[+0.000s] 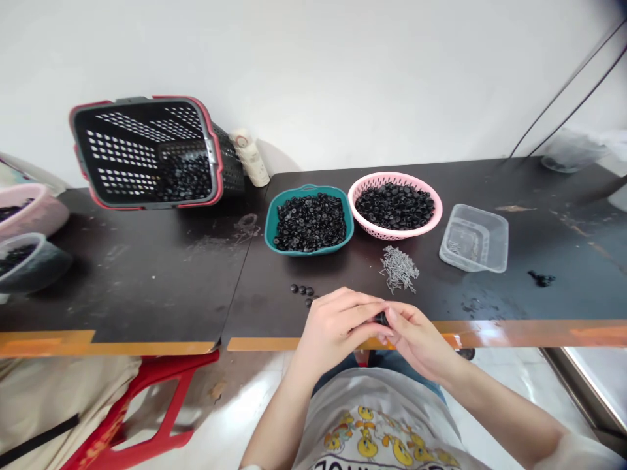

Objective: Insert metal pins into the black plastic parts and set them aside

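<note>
One small black part (381,318), partly covered by fingers, sits gripped between left hand (340,321) and right hand (414,336); full outline not visible.

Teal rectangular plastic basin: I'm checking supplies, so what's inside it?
Small round black pieces lie heaped in the teal basin. Anything deeper, including the basin's floor, is hidden beneath the top pieces.

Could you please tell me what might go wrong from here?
The small black part held between the left hand and right hand, close to the table edge, might slip and fall. The loose pile of thin grey pins lies near the hands, so a nudge could scatter it. The few black discs beside the left hand could be knocked away.
</note>
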`<act>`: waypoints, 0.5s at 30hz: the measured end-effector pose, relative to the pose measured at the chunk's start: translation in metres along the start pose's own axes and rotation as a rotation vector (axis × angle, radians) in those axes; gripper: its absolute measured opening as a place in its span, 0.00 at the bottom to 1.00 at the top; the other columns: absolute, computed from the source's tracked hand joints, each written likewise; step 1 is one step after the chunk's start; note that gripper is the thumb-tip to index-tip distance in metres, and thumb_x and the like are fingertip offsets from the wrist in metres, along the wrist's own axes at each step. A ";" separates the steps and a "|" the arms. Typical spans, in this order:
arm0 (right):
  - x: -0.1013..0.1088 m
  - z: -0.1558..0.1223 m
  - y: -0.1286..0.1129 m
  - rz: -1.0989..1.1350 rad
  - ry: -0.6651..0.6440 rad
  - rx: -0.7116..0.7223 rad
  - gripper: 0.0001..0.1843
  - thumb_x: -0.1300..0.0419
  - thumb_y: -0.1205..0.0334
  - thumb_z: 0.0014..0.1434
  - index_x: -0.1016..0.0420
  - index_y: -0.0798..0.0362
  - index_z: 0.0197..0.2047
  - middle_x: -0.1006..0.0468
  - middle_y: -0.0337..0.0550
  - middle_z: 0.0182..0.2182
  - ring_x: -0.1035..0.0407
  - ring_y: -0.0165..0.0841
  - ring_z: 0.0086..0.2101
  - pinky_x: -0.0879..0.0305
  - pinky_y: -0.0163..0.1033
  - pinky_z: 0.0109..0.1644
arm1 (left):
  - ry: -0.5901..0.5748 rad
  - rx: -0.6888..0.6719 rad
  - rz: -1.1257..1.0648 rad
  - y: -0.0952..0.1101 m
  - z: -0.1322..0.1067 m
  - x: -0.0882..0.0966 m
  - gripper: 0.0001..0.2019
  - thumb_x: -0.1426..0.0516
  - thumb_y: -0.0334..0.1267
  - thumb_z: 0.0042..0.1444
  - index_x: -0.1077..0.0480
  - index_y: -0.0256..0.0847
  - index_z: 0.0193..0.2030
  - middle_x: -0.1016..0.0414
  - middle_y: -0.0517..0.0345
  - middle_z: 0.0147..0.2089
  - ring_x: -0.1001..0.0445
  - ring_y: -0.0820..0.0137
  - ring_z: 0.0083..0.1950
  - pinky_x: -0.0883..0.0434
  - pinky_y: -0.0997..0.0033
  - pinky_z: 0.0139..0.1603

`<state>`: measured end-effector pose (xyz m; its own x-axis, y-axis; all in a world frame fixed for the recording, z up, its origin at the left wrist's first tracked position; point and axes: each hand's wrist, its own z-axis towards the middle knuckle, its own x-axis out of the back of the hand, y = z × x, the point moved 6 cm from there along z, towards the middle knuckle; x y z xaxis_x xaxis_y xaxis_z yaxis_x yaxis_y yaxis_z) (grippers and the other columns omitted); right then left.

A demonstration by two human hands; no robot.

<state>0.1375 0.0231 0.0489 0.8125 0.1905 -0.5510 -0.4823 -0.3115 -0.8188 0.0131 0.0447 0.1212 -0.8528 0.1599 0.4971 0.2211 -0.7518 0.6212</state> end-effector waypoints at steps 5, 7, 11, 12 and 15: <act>0.009 -0.001 0.001 -0.062 0.039 0.096 0.20 0.34 0.46 0.62 0.25 0.54 0.28 0.32 0.36 0.22 0.43 0.26 0.25 0.43 0.33 0.32 | -0.028 0.000 0.057 0.005 0.000 -0.006 0.12 0.36 0.36 0.61 0.23 0.40 0.51 0.17 0.55 0.48 0.22 0.68 0.43 0.26 0.69 0.45; 0.012 -0.002 0.004 -0.094 0.063 0.123 0.21 0.35 0.47 0.63 0.26 0.54 0.27 0.32 0.35 0.22 0.42 0.27 0.25 0.44 0.33 0.32 | -0.029 -0.005 0.066 0.004 -0.001 -0.008 0.11 0.37 0.35 0.62 0.23 0.39 0.51 0.17 0.55 0.48 0.22 0.68 0.43 0.26 0.69 0.46; 0.016 -0.001 0.009 -0.166 0.096 0.108 0.21 0.36 0.47 0.64 0.29 0.54 0.27 0.34 0.34 0.23 0.44 0.26 0.25 0.44 0.33 0.32 | -0.048 0.016 0.063 -0.002 -0.008 -0.011 0.12 0.37 0.36 0.61 0.23 0.40 0.51 0.17 0.56 0.49 0.22 0.68 0.43 0.26 0.69 0.45; 0.016 -0.001 0.011 -0.191 0.090 0.080 0.22 0.37 0.46 0.64 0.29 0.54 0.27 0.34 0.34 0.22 0.44 0.26 0.25 0.44 0.33 0.32 | -0.046 0.026 0.073 -0.005 -0.011 -0.011 0.12 0.36 0.37 0.61 0.23 0.40 0.50 0.17 0.56 0.48 0.22 0.68 0.42 0.25 0.69 0.44; 0.015 0.002 0.018 -0.295 0.038 -0.044 0.23 0.36 0.45 0.63 0.29 0.55 0.26 0.33 0.35 0.22 0.41 0.27 0.26 0.40 0.34 0.34 | -0.045 0.074 0.139 -0.013 -0.027 -0.013 0.10 0.36 0.38 0.61 0.22 0.40 0.48 0.17 0.55 0.46 0.22 0.68 0.41 0.24 0.69 0.42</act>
<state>0.1404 0.0222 0.0260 0.9276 0.2440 -0.2829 -0.2091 -0.2883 -0.9344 0.0088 0.0348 0.0898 -0.7899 0.0874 0.6069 0.3713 -0.7195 0.5869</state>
